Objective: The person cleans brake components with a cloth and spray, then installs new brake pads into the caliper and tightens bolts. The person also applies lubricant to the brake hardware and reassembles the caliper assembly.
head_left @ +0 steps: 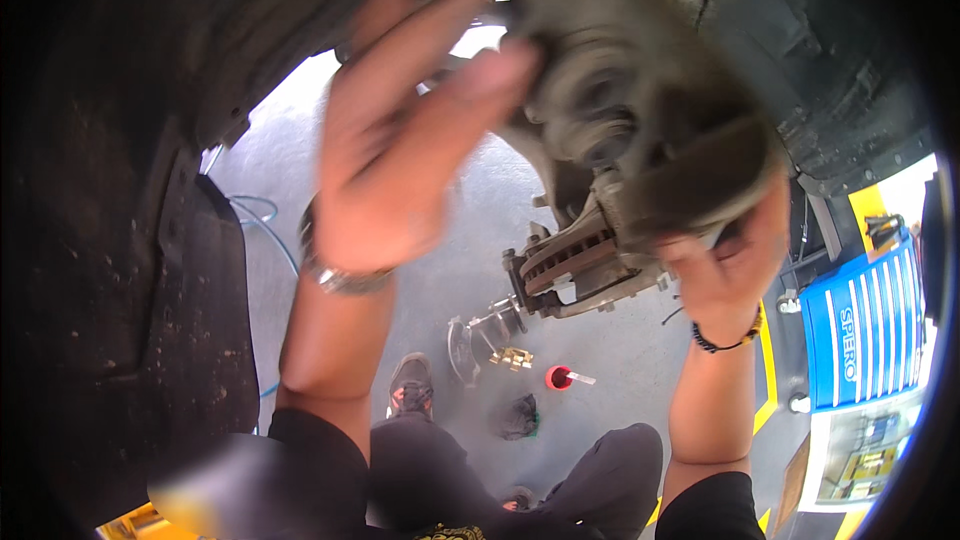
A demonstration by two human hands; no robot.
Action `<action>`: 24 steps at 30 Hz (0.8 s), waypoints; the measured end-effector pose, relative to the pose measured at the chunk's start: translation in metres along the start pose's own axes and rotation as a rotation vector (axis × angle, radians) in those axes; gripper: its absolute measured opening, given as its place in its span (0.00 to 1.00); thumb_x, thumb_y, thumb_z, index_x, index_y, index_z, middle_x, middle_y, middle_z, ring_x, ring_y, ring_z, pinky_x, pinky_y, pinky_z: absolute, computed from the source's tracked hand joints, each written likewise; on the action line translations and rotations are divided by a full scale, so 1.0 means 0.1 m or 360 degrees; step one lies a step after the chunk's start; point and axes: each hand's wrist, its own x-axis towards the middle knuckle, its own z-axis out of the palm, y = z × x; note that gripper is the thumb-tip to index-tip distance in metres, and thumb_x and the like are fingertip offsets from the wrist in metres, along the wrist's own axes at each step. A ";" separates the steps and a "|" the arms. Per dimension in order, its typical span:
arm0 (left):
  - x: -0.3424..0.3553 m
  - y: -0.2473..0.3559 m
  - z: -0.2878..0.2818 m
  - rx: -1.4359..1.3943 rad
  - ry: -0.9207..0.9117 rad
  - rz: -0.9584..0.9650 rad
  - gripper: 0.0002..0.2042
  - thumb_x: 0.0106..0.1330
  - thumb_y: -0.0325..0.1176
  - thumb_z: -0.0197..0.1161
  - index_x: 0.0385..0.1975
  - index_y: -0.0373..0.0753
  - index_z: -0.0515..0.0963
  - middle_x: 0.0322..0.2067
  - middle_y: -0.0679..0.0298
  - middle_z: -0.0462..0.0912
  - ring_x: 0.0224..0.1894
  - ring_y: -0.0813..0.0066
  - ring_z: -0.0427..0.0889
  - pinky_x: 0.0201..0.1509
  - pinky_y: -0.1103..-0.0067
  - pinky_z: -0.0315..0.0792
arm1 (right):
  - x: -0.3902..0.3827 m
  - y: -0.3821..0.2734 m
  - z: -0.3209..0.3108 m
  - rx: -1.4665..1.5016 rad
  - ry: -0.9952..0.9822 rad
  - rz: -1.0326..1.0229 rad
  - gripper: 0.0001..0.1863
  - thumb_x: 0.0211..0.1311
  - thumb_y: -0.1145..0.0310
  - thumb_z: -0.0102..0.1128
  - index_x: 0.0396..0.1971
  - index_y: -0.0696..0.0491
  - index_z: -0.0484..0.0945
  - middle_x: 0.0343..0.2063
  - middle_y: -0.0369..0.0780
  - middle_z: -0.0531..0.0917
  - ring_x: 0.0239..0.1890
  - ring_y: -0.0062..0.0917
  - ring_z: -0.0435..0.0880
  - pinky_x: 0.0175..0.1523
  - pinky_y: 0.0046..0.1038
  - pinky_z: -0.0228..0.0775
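Observation:
A dusty grey-brown brake caliper [650,90] fills the upper middle, close up and slightly blurred, its round piston side facing left. Beneath its lower right edge, my right hand [735,250] grips it, some fingers hidden behind the metal. My left hand [410,130] is raised left of the caliper, blurred by motion. Its fingers are stretched out and apart, the thumb pointing at the piston side; whether it touches cannot be made out. Just below the caliper sits the vented brake disc [570,262] inside its caliper bracket [610,298].
Dark wheel-arch lining [110,240] surrounds the work. On the grey floor lie metal brake parts [465,345], brass-coloured pieces [512,358], a red cup [559,377] with a brush and a dark cloth [517,418]. A blue tool cabinet [865,325] stands right; a hose [265,215] runs left.

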 end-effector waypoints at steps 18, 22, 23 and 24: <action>-2.57 -1.44 0.34 -0.1263 -0.0508 -0.1946 0.19 0.73 0.35 0.57 0.58 0.31 0.73 0.47 0.60 0.82 0.47 0.75 0.78 0.52 0.75 0.73 | -0.04 0.76 -0.16 0.0318 0.1177 0.0278 0.28 0.73 0.52 0.41 0.62 0.59 0.64 0.61 0.45 0.69 0.61 0.35 0.71 0.68 0.38 0.60; -2.72 -1.50 0.47 -0.1882 -0.0272 -0.2089 0.21 0.73 0.33 0.54 0.60 0.24 0.69 0.51 0.55 0.80 0.50 0.73 0.78 0.55 0.74 0.71 | 0.00 0.83 -0.15 0.0244 0.1130 0.0187 0.27 0.72 0.53 0.42 0.61 0.58 0.64 0.60 0.45 0.70 0.60 0.35 0.71 0.67 0.38 0.60; -2.75 -1.52 0.49 -0.1907 -0.0274 -0.2086 0.20 0.73 0.32 0.54 0.59 0.25 0.69 0.51 0.55 0.80 0.51 0.73 0.78 0.56 0.73 0.71 | 0.00 0.85 -0.15 0.0237 0.1117 0.0179 0.27 0.72 0.53 0.42 0.61 0.58 0.65 0.60 0.45 0.70 0.60 0.35 0.71 0.67 0.38 0.60; -2.75 -1.55 0.50 -0.1932 -0.0287 -0.2072 0.20 0.73 0.32 0.54 0.59 0.25 0.69 0.51 0.56 0.80 0.51 0.73 0.77 0.56 0.73 0.71 | 0.01 0.85 -0.16 0.0217 0.1109 0.0166 0.27 0.71 0.53 0.43 0.60 0.58 0.65 0.59 0.45 0.70 0.59 0.35 0.71 0.66 0.38 0.60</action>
